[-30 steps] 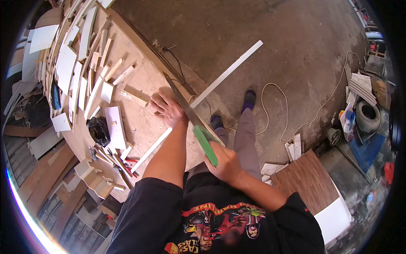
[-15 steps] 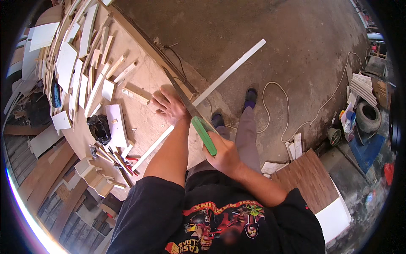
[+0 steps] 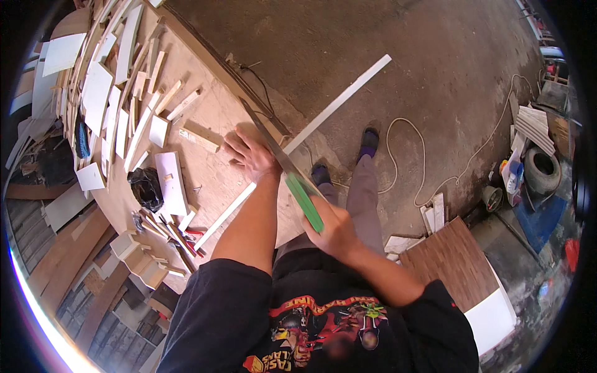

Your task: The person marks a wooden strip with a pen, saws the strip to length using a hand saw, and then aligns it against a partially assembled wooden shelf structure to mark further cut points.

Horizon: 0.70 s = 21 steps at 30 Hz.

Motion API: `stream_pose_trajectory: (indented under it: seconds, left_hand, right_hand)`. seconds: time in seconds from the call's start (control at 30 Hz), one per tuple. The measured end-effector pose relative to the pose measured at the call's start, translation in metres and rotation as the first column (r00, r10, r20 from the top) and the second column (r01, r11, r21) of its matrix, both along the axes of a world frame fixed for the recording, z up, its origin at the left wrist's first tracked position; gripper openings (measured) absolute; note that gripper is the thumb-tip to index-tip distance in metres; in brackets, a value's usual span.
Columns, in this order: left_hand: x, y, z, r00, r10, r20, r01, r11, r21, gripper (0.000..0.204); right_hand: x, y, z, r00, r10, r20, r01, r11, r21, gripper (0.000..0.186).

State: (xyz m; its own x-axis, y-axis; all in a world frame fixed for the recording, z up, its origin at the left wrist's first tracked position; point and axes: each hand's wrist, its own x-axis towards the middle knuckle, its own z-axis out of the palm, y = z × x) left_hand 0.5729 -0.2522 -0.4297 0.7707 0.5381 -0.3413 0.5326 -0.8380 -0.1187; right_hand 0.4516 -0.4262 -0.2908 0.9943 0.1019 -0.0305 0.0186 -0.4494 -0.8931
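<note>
My right hand (image 3: 334, 229) is closed round the green handle of a handsaw (image 3: 305, 204). Its long blade slants up and left, across a narrow white strip of wood (image 3: 342, 101) at the table's edge. The strip lies slantwise, one end on the table and the other out past the edge over the floor. Just left of the blade, my left hand (image 3: 250, 154) rests on the strip and the tabletop, palm down with its fingers spread. The spot where the teeth meet the strip is partly hidden.
Wooden offcuts (image 3: 169, 98) crowd the table's left side, with a black plastic bag (image 3: 146, 188) and red-handled pliers (image 3: 194, 234) closer to me. A pale cable (image 3: 423, 146) curls over the floor. Brown and white boards (image 3: 451, 264) lie at the right, below a tyre (image 3: 541, 169).
The saw and my right hand have shifted slightly down and to the right, toward me. My left hand and the strip keep nearly the same place.
</note>
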Motion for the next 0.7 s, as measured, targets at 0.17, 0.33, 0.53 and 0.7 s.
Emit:
stream_pose_trajectory:
  seconds: [0.17, 0.33, 0.53, 0.7]
  left_hand:
    - [0.000, 0.005, -0.005, 0.999, 0.017, 0.045, -0.016, 0.999, -0.033, 0.091]
    - [0.004, 0.002, -0.006, 1.000, 0.006, -0.001, -0.006, 1.000, 0.001, 0.091]
    - [-0.003, 0.004, -0.004, 0.999, 0.006, 0.035, -0.006, 1.000, -0.020, 0.089]
    - [0.004, -0.005, 0.010, 0.999, 0.038, 0.018, -0.037, 0.997, -0.074, 0.087]
  right_hand:
    - [-0.010, -0.006, 0.005, 1.000, -0.002, -0.003, 0.002, 1.000, 0.020, 0.034]
    - [0.016, 0.005, -0.011, 1.000, 0.005, 0.009, -0.005, 0.999, 0.037, 0.031]
    - [-0.003, 0.001, -0.003, 1.000, -0.009, 0.013, 0.008, 1.000, 0.024, 0.030]
    - [-0.001, 0.003, -0.006, 1.000, -0.010, 0.013, 0.010, 1.000, 0.019, 0.031]
